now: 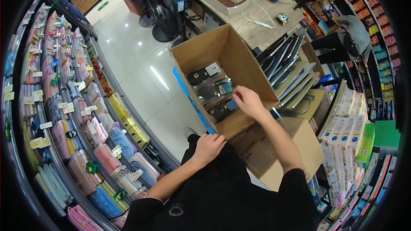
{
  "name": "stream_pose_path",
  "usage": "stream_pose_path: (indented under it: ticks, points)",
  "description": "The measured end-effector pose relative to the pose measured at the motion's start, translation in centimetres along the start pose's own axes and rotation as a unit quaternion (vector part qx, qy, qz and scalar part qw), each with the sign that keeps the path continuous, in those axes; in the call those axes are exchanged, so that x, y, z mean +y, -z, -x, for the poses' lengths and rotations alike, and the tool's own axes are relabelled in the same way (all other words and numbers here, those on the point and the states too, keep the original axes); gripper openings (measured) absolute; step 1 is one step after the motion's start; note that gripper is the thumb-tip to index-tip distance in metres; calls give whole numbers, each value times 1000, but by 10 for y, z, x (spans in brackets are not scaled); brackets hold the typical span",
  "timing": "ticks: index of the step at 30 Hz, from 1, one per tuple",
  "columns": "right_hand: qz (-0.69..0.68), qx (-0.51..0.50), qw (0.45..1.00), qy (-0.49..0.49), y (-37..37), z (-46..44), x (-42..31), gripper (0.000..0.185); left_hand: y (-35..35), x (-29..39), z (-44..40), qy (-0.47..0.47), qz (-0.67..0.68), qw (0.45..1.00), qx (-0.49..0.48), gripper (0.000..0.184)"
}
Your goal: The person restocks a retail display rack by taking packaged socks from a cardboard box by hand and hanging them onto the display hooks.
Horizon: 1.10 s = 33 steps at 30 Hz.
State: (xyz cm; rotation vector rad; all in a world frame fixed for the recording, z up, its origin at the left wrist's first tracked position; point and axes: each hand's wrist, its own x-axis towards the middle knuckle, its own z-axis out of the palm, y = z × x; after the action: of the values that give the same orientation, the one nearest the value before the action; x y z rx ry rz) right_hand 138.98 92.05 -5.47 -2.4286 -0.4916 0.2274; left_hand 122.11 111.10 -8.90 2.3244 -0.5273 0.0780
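A tall open cardboard box stands in front of me. Inside it lie several dark items in clear plastic bags, some with white or blue tags; their kind is hard to make out. My left hand grips the near left corner of the box, fingers bent over its rim. Over the right side of the box opening is my right hand, its fingers curled together just beside the bagged items. Whatever its fingertips may hold is hidden.
A closed carton stands near right. Black fans and a wooden table are beyond the box. Packed towel shelves line the left. Framed flat panels lean at right, with a person farther back.
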Motion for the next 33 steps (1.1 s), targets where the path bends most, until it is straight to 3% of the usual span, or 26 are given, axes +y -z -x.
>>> stream_pose_path:
  ticks: [2,4,5,7,10,14,22,29,31,33]
  points:
    - [18,-55,998,8,-31,-45,38,16,-1,0,-2,3,6,1000,1,13]
    - [155,-252,955,-19,-73,-81,82,20,-3,-1,-4,0,17,1000,6,14]
    - [150,-258,954,-14,-97,-91,104,20,-4,-1,-6,10,13,1000,5,14]
    - [305,-438,846,-7,-145,-104,148,33,-4,-3,-7,13,39,999,-10,15]
    - [301,-487,818,45,-205,-99,200,41,-2,-5,-6,42,57,997,-27,17]
    - [300,-429,848,85,-248,-74,234,50,-11,-9,-2,68,93,993,-11,17]
    - [281,-403,870,-39,-263,-62,226,73,-7,-8,-12,82,119,988,-54,19]
    - [291,-414,861,-44,-277,-63,232,73,-4,-12,-14,73,113,987,-90,19]
    - [233,-438,864,-81,-273,-62,233,70,-4,-12,-15,75,111,987,-90,19]
    - [254,-450,855,-53,-253,-60,219,63,-4,-13,-16,72,121,987,-76,20]
